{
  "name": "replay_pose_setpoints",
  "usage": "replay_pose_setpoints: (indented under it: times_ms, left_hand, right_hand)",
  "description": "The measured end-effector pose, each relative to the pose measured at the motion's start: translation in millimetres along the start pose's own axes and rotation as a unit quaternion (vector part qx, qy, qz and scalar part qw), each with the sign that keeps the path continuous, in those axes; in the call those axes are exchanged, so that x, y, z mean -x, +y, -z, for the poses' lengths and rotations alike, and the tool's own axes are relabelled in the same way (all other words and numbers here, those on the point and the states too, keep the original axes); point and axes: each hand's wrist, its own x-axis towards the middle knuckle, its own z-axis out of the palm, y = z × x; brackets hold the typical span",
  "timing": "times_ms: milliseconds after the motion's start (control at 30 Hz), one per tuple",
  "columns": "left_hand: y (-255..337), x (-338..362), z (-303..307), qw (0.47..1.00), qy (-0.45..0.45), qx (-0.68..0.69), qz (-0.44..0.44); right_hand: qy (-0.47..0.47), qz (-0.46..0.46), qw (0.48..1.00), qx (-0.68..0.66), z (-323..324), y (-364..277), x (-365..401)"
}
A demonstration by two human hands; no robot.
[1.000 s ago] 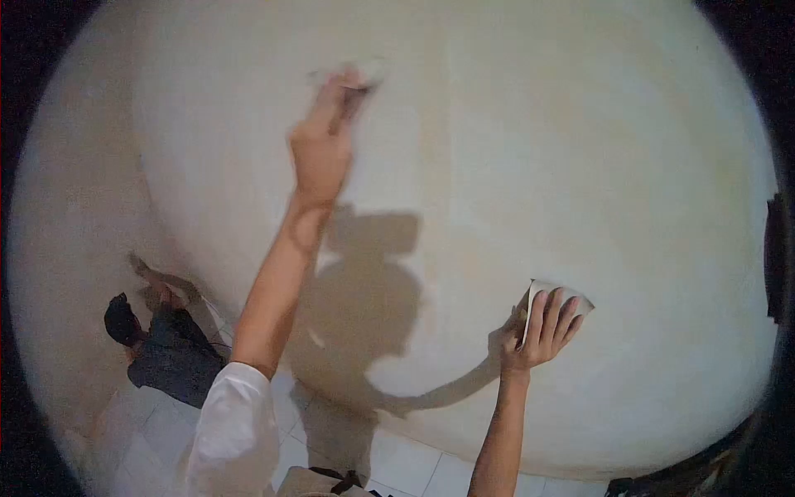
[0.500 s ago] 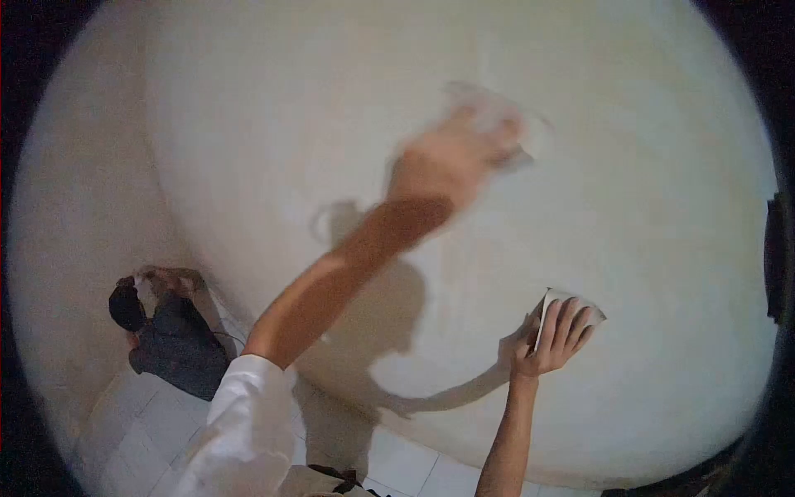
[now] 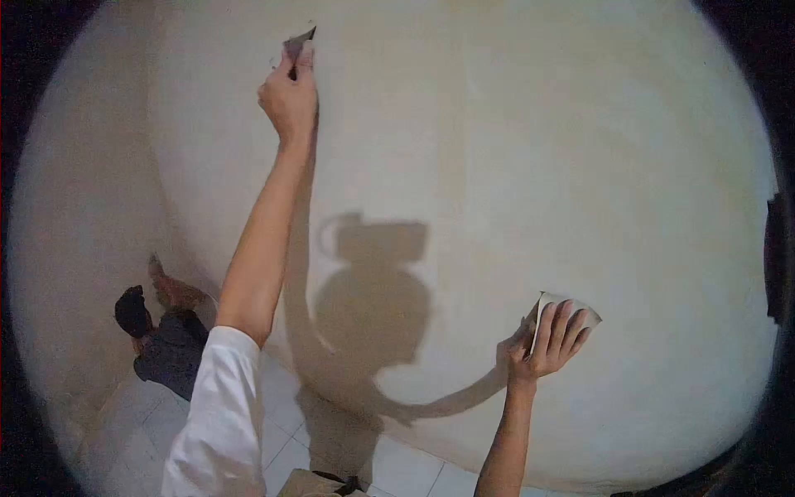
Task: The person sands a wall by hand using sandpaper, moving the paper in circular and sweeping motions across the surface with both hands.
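Observation:
High on the pale wall (image 3: 530,182), my left hand (image 3: 290,95) is closed on a thin, dark grey scraper plate (image 3: 300,41). The plate shows nearly edge-on, with its pointed corner up at the wall. Lower and to the right, my right hand (image 3: 551,344) grips a pale, thin scraper plate (image 3: 571,302). Its fingers lie spread over the face of the plate, and the thumb is behind the plate's left edge. Two corners stick out past the fingertips. A white sleeve covers my left upper arm.
At the lower left, near the wall corner, another person (image 3: 174,356) in dark clothes and a dark cap crouches with an arm raised to the wall. White floor tiles (image 3: 406,464) lie below. A dark object (image 3: 776,257) sits at the right edge.
My left hand with its plate has swept up and to the left across the wall. My right hand has barely shifted. The other person's hand has risen along the wall.

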Motion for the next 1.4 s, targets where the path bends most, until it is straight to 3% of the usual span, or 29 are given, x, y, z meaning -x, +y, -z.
replay_pose_setpoints:
  times_ms: [100,167,233,300,400,467,500,533,567,600,667,700,767,800,867,933,1000,1067,1233,1300,1367,1400]
  left_hand:
    - [34,24,1,0.997,-0.064,0.047,-0.003]
    - [75,52,5,0.973,-0.095,0.186,-0.1]
    - [104,86,4,0.926,-0.094,0.169,-0.324]
    - [131,115,6,0.883,-0.138,0.205,-0.399]
    - [136,117,6,0.856,-0.147,0.269,-0.416]
    - [104,95,2,0.871,-0.134,0.247,-0.403]
    - [86,79,-3,0.888,-0.139,0.258,-0.354]
    - [62,63,-3,0.913,-0.178,0.265,-0.254]
    - [49,47,8,0.929,-0.157,0.292,-0.166]
    - [30,34,5,0.954,-0.086,0.251,-0.141]
    - [2,11,9,0.988,-0.035,0.127,-0.083]
    - [2,7,6,0.987,-0.038,0.128,-0.091]
    - [1,0,11,0.997,-0.034,0.06,0.04]
    - [8,2,5,0.999,-0.002,0.035,0.025]
    - [36,15,-1,0.999,-0.039,-0.007,0.028]
    - [92,40,-3,0.974,-0.044,0.204,-0.084]
    - [145,72,-12,0.928,-0.059,0.183,-0.318]
    - [172,79,-5,0.906,-0.045,0.251,-0.338]
    - [109,44,-16,0.933,-0.041,0.221,-0.28]
    - [69,22,-3,0.969,-0.047,0.187,-0.153]
    - [32,-3,12,0.995,-0.085,0.049,0.0]
    - [17,-12,13,0.995,-0.083,0.049,-0.003]
  right_hand:
    - [0.01,0.028,1.0,0.003,3,-4,-3]
    - [0.018,0.028,0.999,-0.008,3,-4,-6]
    - [0.015,0.032,0.999,-0.001,2,-1,-4]
    - [0.011,0.033,0.999,0.006,2,-2,-1]
    - [0.003,0.013,1.0,0.021,1,-2,-1]
    - [0.024,0.02,0.999,-0.013,1,-3,-3]
    - [0.027,0.02,0.999,-0.004,2,-4,-5]
    - [0.017,0.016,1.0,0.006,2,-4,-4]
    - [0.008,0.01,1.0,0.014,2,-4,-3]
    - [0.018,0.019,1.0,0.012,2,-6,-5]
    - [0.015,0.009,1.0,0.017,4,-5,-3]
    - [0.008,0.011,1.0,0.017,3,-6,-2]
    - [0.015,0.015,0.999,0.023,2,-6,-4]
    - [0.019,0.023,0.999,0.033,2,-7,-4]
    - [0.013,0.02,0.999,0.026,3,-8,-4]
    - [0.018,0.021,0.999,0.016,4,-8,-6]
    - [0.014,0.037,0.999,0.005,5,-7,-7]
    - [0.002,0.024,0.999,0.021,5,-7,-5]
    - [0.012,0.034,0.999,0.012,4,-4,-5]
    - [0.013,0.033,0.999,0.009,4,-4,-3]
    - [0.007,0.038,0.999,0.023,3,-4,-4]
    - [-0.003,0.029,0.998,0.05,2,-3,-2]
